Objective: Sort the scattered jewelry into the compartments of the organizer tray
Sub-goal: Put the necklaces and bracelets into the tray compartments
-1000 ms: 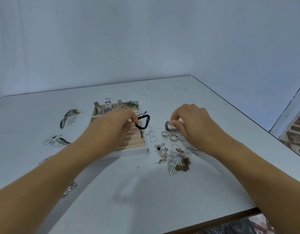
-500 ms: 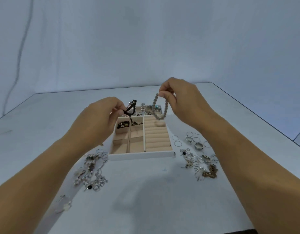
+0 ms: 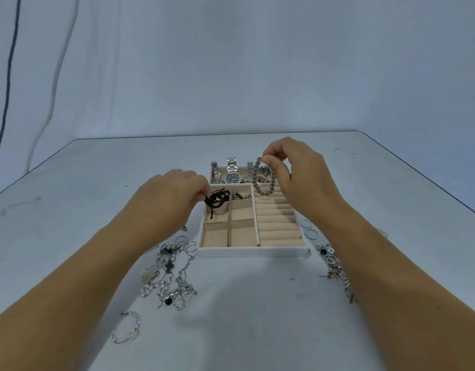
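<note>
A pale fabric backdrop (image 3: 231,62) hangs behind a white table (image 3: 257,317), with a dark cable (image 3: 9,76) and a white cable (image 3: 57,76) running down its left side. Both of a person's bare forearms reach in from the near edge toward a white organizer tray (image 3: 253,252) lined in beige, which sits at the table's middle.

The left hand (image 3: 172,199) hovers at the tray's far-left corner, its fingertips pinching a black cord bracelet (image 3: 216,200) that hangs over the far-left small compartment, one loose end trailing down inside it. The right hand (image 3: 298,178) is raised above the tray's far-right part, thumb and forefinger pinching a grey beaded bracelet (image 3: 255,178) by its top, so that the loop dangles over the far end of the ring rolls (image 3: 279,223).

A tangled heap of silver chains and earrings (image 3: 169,277) lies on the table just left of the tray's near corner. A smaller scatter of silver pieces (image 3: 331,263) lies to the right, partly hidden by the right forearm. A blue-faced steel watch (image 3: 233,178) rests in the long far compartment among other metal bands. A wire bangle (image 3: 126,328) lies alone, nearer the camera, on the left. Two thin rings (image 3: 310,232) lie just beside the tray's right wall. The four small compartments nearest the camera show only bare lining.
</note>
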